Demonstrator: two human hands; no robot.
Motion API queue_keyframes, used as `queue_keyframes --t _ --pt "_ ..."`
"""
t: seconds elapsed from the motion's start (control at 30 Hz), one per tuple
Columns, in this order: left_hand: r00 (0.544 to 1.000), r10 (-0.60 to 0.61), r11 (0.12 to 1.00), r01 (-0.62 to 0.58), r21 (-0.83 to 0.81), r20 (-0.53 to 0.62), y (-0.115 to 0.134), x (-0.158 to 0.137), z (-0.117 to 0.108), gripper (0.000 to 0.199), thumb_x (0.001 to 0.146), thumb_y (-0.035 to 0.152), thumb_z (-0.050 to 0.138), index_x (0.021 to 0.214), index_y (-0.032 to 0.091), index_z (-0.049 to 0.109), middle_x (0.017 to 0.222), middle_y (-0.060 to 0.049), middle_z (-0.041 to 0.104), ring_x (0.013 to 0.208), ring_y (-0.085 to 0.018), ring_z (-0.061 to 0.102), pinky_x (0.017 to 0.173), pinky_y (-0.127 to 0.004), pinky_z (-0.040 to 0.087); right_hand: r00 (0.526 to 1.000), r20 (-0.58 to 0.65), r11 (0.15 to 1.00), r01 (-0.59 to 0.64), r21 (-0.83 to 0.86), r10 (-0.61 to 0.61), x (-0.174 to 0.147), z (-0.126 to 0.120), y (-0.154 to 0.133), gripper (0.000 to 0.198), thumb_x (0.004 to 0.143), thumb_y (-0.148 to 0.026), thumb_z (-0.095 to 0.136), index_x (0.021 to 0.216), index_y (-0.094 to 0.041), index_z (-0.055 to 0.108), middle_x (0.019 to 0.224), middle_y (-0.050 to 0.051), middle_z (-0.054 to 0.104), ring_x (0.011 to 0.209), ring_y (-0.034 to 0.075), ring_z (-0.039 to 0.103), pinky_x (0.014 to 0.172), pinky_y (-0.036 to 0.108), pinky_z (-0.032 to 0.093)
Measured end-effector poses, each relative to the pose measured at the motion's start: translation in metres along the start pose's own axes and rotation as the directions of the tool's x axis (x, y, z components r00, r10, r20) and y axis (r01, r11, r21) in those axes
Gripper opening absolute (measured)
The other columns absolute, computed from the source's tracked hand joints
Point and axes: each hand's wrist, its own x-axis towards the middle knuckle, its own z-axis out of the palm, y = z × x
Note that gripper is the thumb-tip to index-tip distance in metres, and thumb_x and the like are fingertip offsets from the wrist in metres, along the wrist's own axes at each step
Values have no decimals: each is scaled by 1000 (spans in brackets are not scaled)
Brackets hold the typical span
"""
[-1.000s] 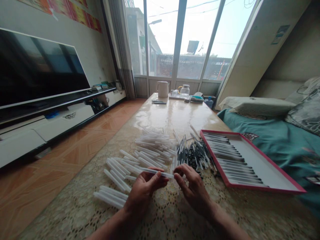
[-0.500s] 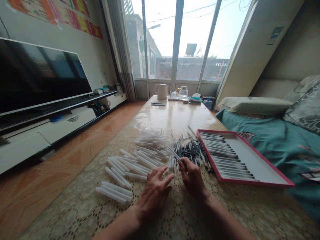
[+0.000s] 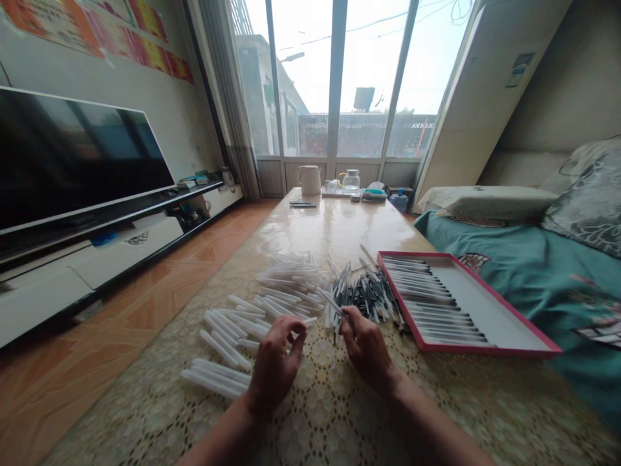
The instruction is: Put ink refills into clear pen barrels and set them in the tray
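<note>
While the right hand (image 3: 367, 344) pinched a slanted pen (image 3: 330, 301) left of the pink-rimmed tray (image 3: 485, 301), the left hand (image 3: 277, 357) arched farther left of that tray, apart from its partner; spread a moment earlier, it had curled, apparently onto a white tube (image 3: 310, 321).

The tubes (image 3: 230, 351) look smooth plastic (the table cover (image 3: 334, 226), glossy).

The premises are a home living room. Evidence noted: television (image 3: 82, 158) at left, cushion (image 3: 589, 207) and teal cover (image 3: 521, 272) at right.
</note>
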Motion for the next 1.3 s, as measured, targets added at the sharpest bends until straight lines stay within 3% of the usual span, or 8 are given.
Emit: queue_keyframes --t 0.1,0.2,0.3,0.4,0.5,0.67,1.07,1.3 --pt "975 -215 940 194 -280 -47 -6 8 -11 9 80 28 59 80 20 54 65 1 60 62 -15 58 58 -26 47 995 27 993 98 -67 -96 -2 -3 -6 19 87 -18 36 83 -17 55 66 2 57 62 15 54 60 23 37" --pt "919 -394 784 333 -524 -7 -11 15 -20 23 72 33 67 85 18 56 62 2 60 56 -13 56 51 -22 44 984 63 979 170 -110 -164 -3 -6 -13 15 86 -19 41 79 -18 55 66 2 56 61 14 52 61 23 35" --pt "855 -514 630 425 -650 61 -14 18 -27 32 67 35 72 90 15 61 62 2 60 53 -9 54 51 -19 43 974 126 967 206 -150 -188 -3 -7 -18 17 89 -23 42 78 -19 55 68 2 58 64 14 53 62 24 34" --pt "832 -543 567 461 -683 111 -14 18 -28 30 66 39 72 81 15 61 54 6 54 45 -6 48 43 -16 38 964 168 958 234 -163 -207 -4 -7 -20 16 89 -23 43 81 -19 56 69 2 59 66 15 54 64 25 33" --pt "825 -552 564 475 -676 119 -13 16 -24 31 66 43 70 73 17 56 51 7 51 39 -5 43 36 -15 31 953 189 952 266 -153 -236 -4 -7 -22 16 89 -23 43 82 -19 57 69 2 59 64 15 53 64 26 33" --pt "827 -544 614 509 -604 144 -12 15 -19 33 67 47 68 68 16 55 53 5 56 38 -7 48 35 -17 35 945 203 948 285 -141 -255 -4 -8 -24 16 89 -23 43 83 -18 57 69 2 59 62 14 51 64 27 32" --pt "880 -438 724 468 -507 186 -12 10 -16 34 76 47 60 66 16 53 51 3 57 34 -7 49 33 -17 36 946 196 945 289 -155 -258 -6 -6 -23 14 87 -22 45 79 -19 56 68 2 59 62 14 52 63 27 32" --pt "868 -412 667 494 -558 276 -5 9 -12 33 76 50 58 72 19 47 53 2 62 33 -10 52 29 -17 36 910 291 887 374 -272 -294 -4 -2 -20 16 92 -22 41 85 -19 56 70 3 61 62 14 53 63 28 31"
